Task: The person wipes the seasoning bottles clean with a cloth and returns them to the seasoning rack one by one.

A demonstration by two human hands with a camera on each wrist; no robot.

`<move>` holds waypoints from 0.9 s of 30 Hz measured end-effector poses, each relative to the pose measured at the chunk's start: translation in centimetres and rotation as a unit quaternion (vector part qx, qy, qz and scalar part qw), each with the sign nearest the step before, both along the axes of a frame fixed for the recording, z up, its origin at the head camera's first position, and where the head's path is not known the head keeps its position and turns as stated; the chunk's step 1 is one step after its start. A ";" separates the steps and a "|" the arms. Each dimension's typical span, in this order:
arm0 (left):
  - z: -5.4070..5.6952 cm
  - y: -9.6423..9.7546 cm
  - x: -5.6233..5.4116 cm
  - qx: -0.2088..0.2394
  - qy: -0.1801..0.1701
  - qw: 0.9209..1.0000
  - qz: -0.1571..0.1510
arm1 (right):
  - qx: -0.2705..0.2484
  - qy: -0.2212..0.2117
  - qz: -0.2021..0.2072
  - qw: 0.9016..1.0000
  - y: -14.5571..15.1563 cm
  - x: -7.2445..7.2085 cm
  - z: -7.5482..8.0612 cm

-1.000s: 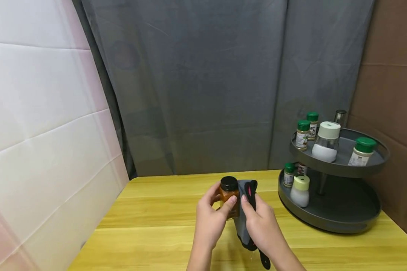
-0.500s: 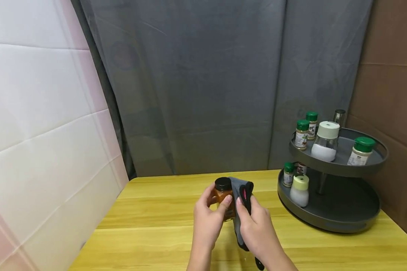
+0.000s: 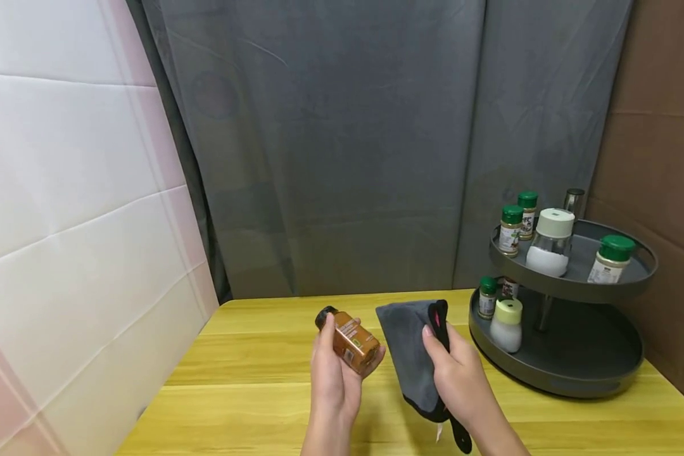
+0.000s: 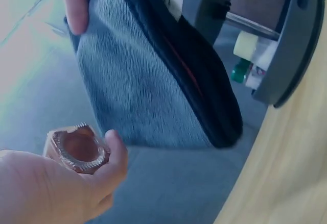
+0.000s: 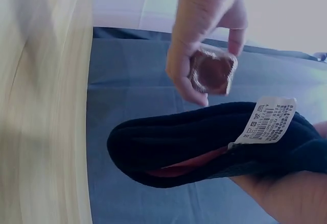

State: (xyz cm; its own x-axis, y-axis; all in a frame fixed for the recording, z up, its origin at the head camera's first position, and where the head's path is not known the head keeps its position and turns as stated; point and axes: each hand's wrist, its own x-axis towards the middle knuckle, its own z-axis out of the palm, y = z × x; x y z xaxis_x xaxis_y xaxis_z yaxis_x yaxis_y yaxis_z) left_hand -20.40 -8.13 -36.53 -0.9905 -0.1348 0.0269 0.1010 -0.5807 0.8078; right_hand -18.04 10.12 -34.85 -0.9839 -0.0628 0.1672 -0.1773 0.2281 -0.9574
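My left hand holds a spice jar with orange-brown contents and a black cap. The jar lies tilted across the fingers above the table, cap toward the upper left, its printed label facing up. In the left wrist view the square jar bottom shows. To the right, my right hand grips a folded grey cloth with black edging, thumb on top. A strip of pink lining and a white care tag show in the right wrist view. Jar and cloth are apart.
A dark two-tier turntable stands on the wooden table at the right. Several green-capped spice jars and a white-capped shaker sit on its upper tier. A yellow-capped shaker stands below. A grey curtain hangs behind.
The jar was upright against the cloth; now it is tipped over with its cap to the left. The hands have drawn apart, and the cloth has come away to the right.
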 end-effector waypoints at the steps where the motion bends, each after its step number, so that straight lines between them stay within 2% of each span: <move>1: -0.1 -0.1 -0.1 -0.003 -0.004 1.000 -0.002 | -0.003 0.002 -0.003 1.000 0.1 0.0 0.0; 7: -0.2 0.4 0.3 -0.054 0.020 0.998 -0.012 | -0.016 0.012 -0.007 1.000 0.4 0.0 0.2; 10: 0.1 0.8 0.6 -0.106 0.043 0.993 -0.011 | -0.023 0.011 -0.005 1.000 0.6 0.1 0.4; 13: 0.5 1.0 1.0 -0.174 0.069 0.982 -0.022 | -0.030 0.012 -0.003 0.999 0.7 0.1 0.6; 15: 0.6 1.1 1.2 -0.226 0.082 0.970 -0.025 | -0.031 0.015 -0.008 0.999 0.6 0.1 0.8; 18: 0.7 1.5 1.3 -0.279 0.089 0.956 -0.028 | -0.033 0.029 -0.015 0.999 0.0 0.3 0.8; 20: 0.8 1.6 1.2 -0.292 0.089 0.952 -0.028 | -0.022 0.038 -0.019 0.999 -0.6 0.5 0.5; 23: 1.0 1.7 1.1 -0.290 0.092 0.952 -0.024 | 0.005 0.045 -0.020 0.999 -1.5 0.5 0.0; 27: 1.3 1.6 1.1 -0.284 0.115 0.952 -0.006 | 0.034 0.030 -0.015 0.999 -1.9 0.3 -0.8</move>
State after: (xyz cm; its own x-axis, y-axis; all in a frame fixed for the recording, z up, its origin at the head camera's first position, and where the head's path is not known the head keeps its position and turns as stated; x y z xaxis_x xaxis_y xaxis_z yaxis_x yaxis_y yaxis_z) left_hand -19.33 -6.57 -35.25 -0.9509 -0.0228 0.3086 0.3094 -0.0590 0.9491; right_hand -17.70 8.25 -35.61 -0.9741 -0.0465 0.2215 -0.2251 0.2991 -0.9273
